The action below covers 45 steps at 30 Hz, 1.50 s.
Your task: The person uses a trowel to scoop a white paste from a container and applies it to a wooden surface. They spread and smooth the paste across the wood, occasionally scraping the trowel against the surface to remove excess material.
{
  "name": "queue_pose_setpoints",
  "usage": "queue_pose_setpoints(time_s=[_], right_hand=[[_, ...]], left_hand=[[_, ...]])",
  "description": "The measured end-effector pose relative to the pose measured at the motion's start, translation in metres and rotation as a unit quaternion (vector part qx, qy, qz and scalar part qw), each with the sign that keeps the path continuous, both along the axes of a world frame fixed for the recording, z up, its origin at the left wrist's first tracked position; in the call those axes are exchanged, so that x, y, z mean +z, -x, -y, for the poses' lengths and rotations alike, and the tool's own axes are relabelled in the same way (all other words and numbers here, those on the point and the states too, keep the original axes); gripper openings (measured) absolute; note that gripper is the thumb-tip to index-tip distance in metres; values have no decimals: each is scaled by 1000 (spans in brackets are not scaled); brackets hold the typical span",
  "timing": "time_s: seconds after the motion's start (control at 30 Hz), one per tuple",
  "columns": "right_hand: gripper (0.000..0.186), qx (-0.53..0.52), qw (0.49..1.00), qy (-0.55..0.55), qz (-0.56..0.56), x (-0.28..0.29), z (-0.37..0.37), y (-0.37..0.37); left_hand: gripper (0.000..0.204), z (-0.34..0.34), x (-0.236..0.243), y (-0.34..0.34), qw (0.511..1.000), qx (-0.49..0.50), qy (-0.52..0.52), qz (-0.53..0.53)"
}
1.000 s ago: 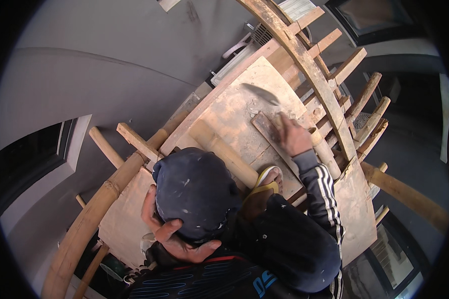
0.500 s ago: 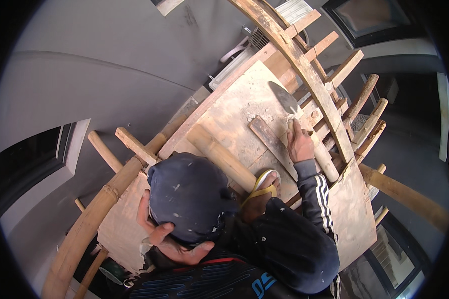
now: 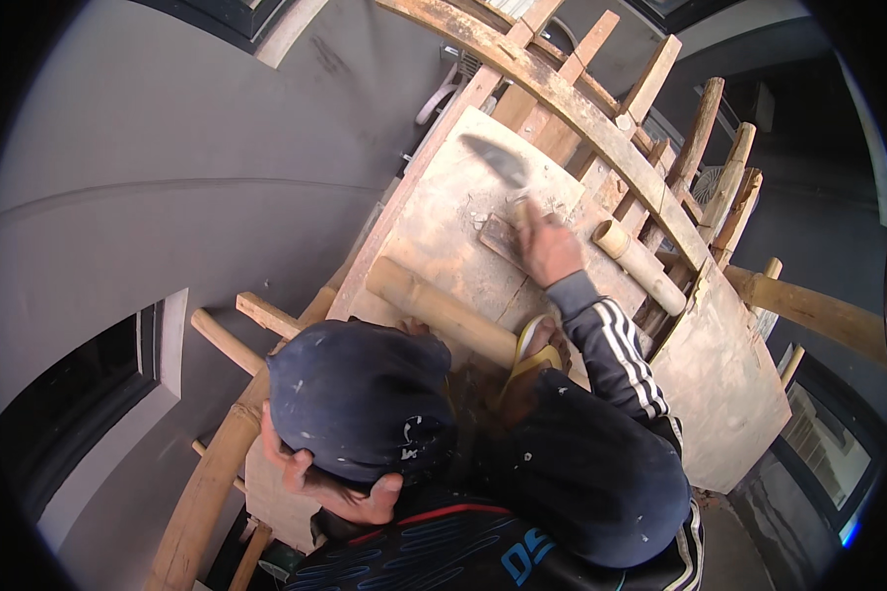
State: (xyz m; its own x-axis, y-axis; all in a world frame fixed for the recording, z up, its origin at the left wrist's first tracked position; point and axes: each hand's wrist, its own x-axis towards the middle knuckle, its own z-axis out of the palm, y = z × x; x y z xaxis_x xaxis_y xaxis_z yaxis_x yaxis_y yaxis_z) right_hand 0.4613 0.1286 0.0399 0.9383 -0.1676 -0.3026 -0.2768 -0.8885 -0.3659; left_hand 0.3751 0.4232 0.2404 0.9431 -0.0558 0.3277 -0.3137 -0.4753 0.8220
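Note:
My right hand (image 3: 550, 248) is closed around the handle of a trowel (image 3: 495, 161), whose grey, leaf-shaped blade is blurred over the far part of a plywood board (image 3: 439, 231). Grit lies scattered below the blade. A dusty strip of wood (image 3: 503, 241) rests on the board, partly covered by my right hand. My left hand (image 3: 340, 492) lies against my bent left leg with thumb and fingers apart, holding no tool. Whether the blade touches the board, I cannot tell.
A bamboo pole (image 3: 439, 303) lies across the board beside my sandalled right foot (image 3: 534, 357). A shorter bamboo piece (image 3: 641, 266) sits at the right. Scaffold timbers (image 3: 601, 123) run along the far side. A grey wall (image 3: 217, 128) stands at the left.
My right hand has carried the trowel leftward across the board, away from the short bamboo piece. The view has turned slightly. My left hand stays on my leg.

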Motion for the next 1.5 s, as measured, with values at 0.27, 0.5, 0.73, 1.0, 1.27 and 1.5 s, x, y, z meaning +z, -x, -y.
queue_pose_setpoints(time_s=[0.27, 0.5, 0.73, 1.0, 1.27, 1.5], right_hand=[[43, 12, 998, 1, 66, 3, 25, 11], [43, 19, 998, 56, 12, 15, 10, -9], [43, 5, 999, 11, 48, 25, 8, -12], [42, 13, 998, 50, 28, 6, -10, -32], [42, -73, 995, -4, 72, 12, 67, 9], [38, -2, 1000, 3, 6, 18, 84, 85]], left_hand=[[94, 6, 11, -4, 997, 54, -56, -26], [95, 7, 2, 10, 993, 89, -59, -52], [95, 14, 6, 3, 992, 100, -51, -57], [95, 22, 3, 5, 991, 107, -66, -53], [91, 18, 7, 6, 990, 107, -72, -62], [96, 15, 2, 4, 991, 95, -70, -61]])
